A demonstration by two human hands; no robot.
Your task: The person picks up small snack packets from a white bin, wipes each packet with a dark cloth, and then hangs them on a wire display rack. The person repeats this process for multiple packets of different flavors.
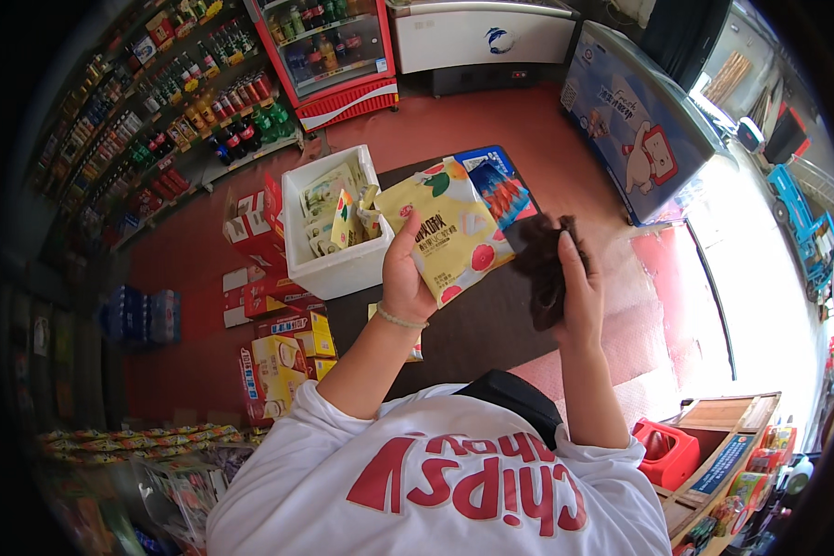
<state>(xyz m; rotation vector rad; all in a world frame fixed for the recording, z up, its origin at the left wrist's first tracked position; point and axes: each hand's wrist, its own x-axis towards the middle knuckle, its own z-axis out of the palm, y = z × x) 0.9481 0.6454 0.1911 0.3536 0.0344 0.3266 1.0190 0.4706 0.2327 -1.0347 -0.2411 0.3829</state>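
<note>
My left hand (409, 274) grips a yellow candy packet (448, 233) printed with citrus fruit, thumb across its front. In my right hand (579, 292) is a bunched dark brown fluffy cloth (548, 267), just right of the packet. Beyond my left hand stands a white foam box (337, 274), with more yellow and pale green packets (347, 222) inside. Both hands are raised over a dark tabletop (452, 340). Past the held packet lies a blue packet (497, 191) with red pictures. Part of another yellow packet (414, 349) shows beneath my left forearm.
Cardboard cartons (278, 368) and an open red box (257, 226) stand left of the table. Drink shelves (201, 104), a red-framed drinks fridge (326, 48) and chest freezers (486, 42) line the far side. A red plastic container (667, 455) sits at the lower right.
</note>
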